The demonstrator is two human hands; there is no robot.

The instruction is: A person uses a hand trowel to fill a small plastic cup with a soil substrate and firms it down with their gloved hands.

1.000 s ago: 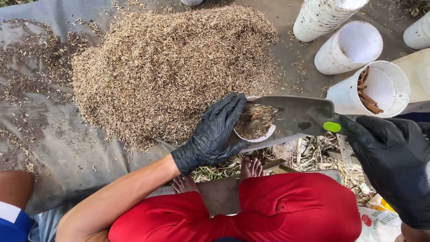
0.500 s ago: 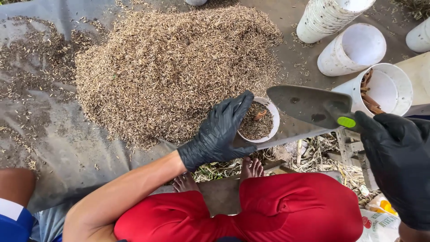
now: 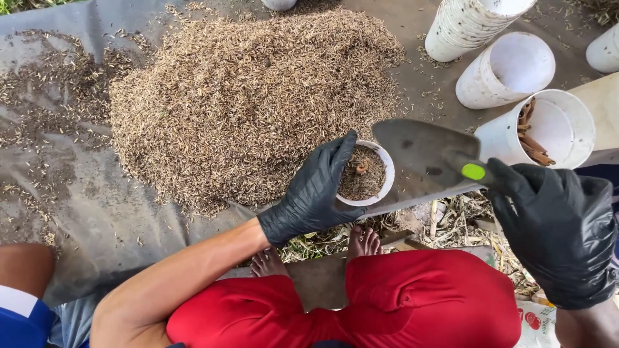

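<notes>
My left hand (image 3: pixel 314 193), in a black glove, wraps its fingers around the small white cup (image 3: pixel 364 173) and holds it upright at the near edge of the husk pile (image 3: pixel 251 96), so the fill stays level; the cup already holds brown husk with a short stick piece standing in it. Forearm reaches forward over my red-clad knees. My right hand (image 3: pixel 558 229), also gloved, grips the handle of the metal trowel (image 3: pixel 425 151), blade pointing left, just beside the cup rim, nearly flat. Empty white cups (image 3: pixel 506 71) lie on their sides beyond, one containing brown sticks (image 3: pixel 532 132).
</notes>
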